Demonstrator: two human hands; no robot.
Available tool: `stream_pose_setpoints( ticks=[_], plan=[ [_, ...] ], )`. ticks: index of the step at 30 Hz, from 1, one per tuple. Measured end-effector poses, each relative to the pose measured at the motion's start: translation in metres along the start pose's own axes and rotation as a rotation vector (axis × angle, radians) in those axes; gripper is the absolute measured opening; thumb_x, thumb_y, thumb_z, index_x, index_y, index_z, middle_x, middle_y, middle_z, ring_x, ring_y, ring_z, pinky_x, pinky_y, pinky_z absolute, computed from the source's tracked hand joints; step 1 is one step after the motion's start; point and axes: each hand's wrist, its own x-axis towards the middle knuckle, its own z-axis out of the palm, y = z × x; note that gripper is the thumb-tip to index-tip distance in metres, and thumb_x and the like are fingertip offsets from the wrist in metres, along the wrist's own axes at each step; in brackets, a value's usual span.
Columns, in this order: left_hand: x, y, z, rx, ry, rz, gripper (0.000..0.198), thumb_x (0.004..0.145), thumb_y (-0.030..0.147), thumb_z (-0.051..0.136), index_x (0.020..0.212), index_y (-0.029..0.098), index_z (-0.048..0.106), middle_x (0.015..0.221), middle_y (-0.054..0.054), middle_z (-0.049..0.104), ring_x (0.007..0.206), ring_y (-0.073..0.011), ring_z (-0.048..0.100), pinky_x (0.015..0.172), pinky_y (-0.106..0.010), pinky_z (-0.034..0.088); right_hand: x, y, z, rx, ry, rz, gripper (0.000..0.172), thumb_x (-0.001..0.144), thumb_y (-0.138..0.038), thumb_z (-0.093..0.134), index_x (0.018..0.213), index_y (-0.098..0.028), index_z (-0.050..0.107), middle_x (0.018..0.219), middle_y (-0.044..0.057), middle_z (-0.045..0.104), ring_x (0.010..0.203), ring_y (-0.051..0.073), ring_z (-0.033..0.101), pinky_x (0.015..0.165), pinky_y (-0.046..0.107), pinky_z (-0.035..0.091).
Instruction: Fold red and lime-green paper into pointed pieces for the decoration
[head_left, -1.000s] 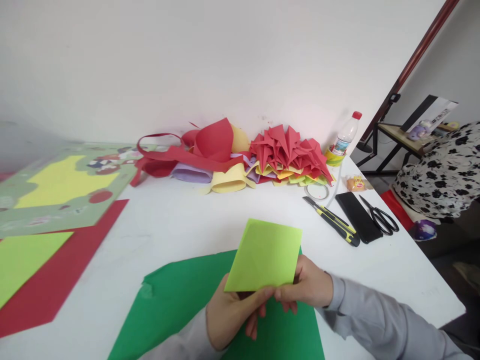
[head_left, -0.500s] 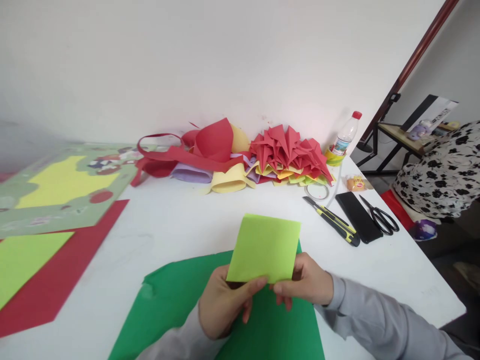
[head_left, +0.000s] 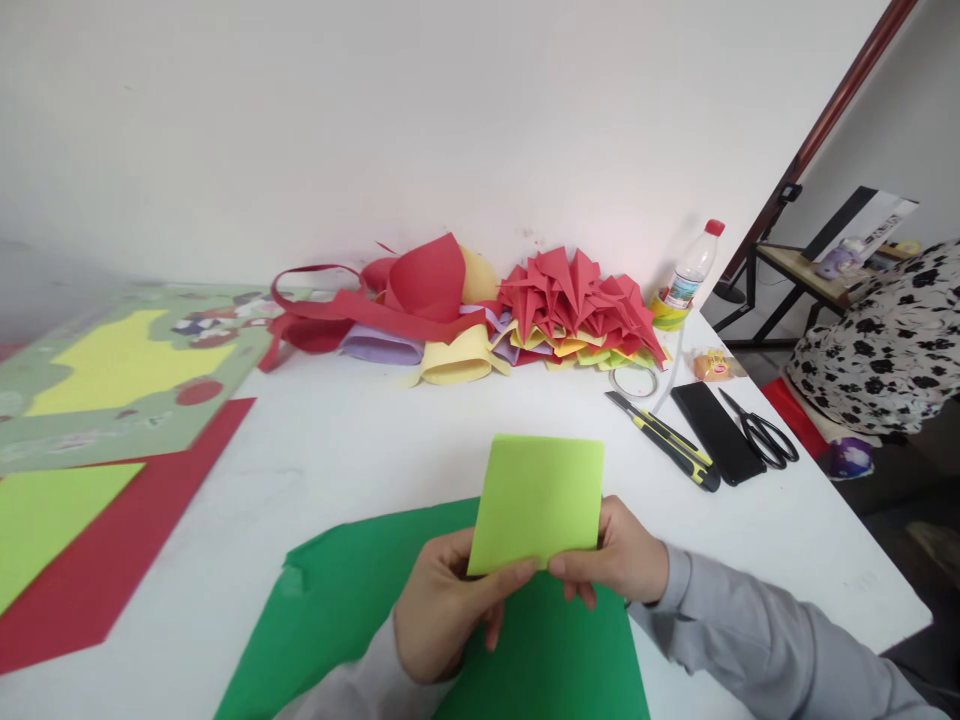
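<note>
A square of lime-green paper (head_left: 541, 505) is held up between both hands, tilted toward me. My left hand (head_left: 450, 605) grips its lower left corner, thumb on the front face near the bottom edge. My right hand (head_left: 619, 555) pinches the lower right part, its thumb close to the other thumb. The fingers behind the paper are mostly hidden. Below the hands a large green sheet (head_left: 360, 590) lies on the white table (head_left: 360, 430), one of its left corners slightly crumpled.
Along the wall lie red folded-paper pieces (head_left: 559, 295) and curled red paper (head_left: 427, 280). To the right are a utility knife (head_left: 667, 440), black case (head_left: 716, 432), scissors (head_left: 765, 435), tape roll (head_left: 634, 381) and bottle (head_left: 690, 270). Red (head_left: 135, 560) and lime sheets (head_left: 52, 520) lie left.
The lime-green paper has shifted slightly to the right and turned a little more upright. Both hands have kept hold of it, with the thumbs still at its bottom edge.
</note>
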Motion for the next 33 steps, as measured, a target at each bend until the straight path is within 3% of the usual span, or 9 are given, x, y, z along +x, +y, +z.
stream_pose_setpoints(
  ticks=[9, 14, 22, 26, 33],
  plan=[
    [0.000, 0.002, -0.001, -0.053, 0.003, -0.018, 0.027, 0.053, 0.035, 0.084, 0.054, 0.016, 0.065, 0.038, 0.010, 0.037, 0.030, -0.0024, 0.030, 0.028, -0.016, 0.029, 0.000, -0.004, -0.001, -0.031, 0.003, 0.009, 0.044, 0.067, -0.054, 0.075, 0.067, -0.011, 0.063, 0.049, -0.003, 0.058, 0.035, 0.006, 0.048, 0.033, 0.016, 0.037],
    [0.001, 0.001, -0.005, -0.069, -0.013, -0.009, 0.031, 0.051, 0.039, 0.086, 0.058, 0.015, 0.066, 0.041, 0.008, 0.045, 0.028, -0.0016, 0.031, 0.026, -0.016, 0.029, -0.001, -0.006, -0.003, -0.029, 0.019, 0.035, 0.043, 0.065, -0.052, 0.076, 0.065, -0.012, 0.062, 0.047, -0.003, 0.057, 0.034, 0.006, 0.048, 0.032, 0.016, 0.035],
    [0.007, 0.000, -0.016, -0.106, 0.001, 0.000, 0.050, 0.049, 0.039, 0.088, 0.046, 0.017, 0.043, 0.039, 0.010, 0.042, 0.026, -0.0022, 0.036, 0.026, -0.015, 0.027, 0.000, -0.011, -0.010, -0.060, 0.051, 0.021, 0.037, 0.065, -0.046, 0.076, 0.060, -0.013, 0.060, 0.046, -0.003, 0.056, 0.033, 0.005, 0.046, 0.031, 0.016, 0.034],
    [0.009, 0.003, -0.017, -0.106, 0.004, -0.014, 0.049, 0.051, 0.040, 0.087, 0.048, 0.018, 0.043, 0.034, 0.014, 0.033, 0.025, -0.0027, 0.034, 0.027, -0.014, 0.026, 0.001, -0.011, -0.013, -0.055, 0.076, 0.023, 0.037, 0.063, -0.045, 0.077, 0.058, -0.013, 0.059, 0.045, -0.003, 0.057, 0.032, 0.005, 0.046, 0.031, 0.016, 0.034],
    [0.010, 0.001, -0.021, -0.085, -0.007, 0.009, 0.053, 0.053, 0.043, 0.086, 0.051, 0.018, 0.039, 0.044, 0.012, 0.041, 0.026, -0.0013, 0.037, 0.028, -0.014, 0.024, 0.002, -0.008, -0.015, -0.042, 0.093, 0.050, 0.045, 0.060, -0.053, 0.079, 0.062, -0.012, 0.062, 0.045, -0.003, 0.057, 0.031, 0.006, 0.046, 0.031, 0.017, 0.035]
  ],
)
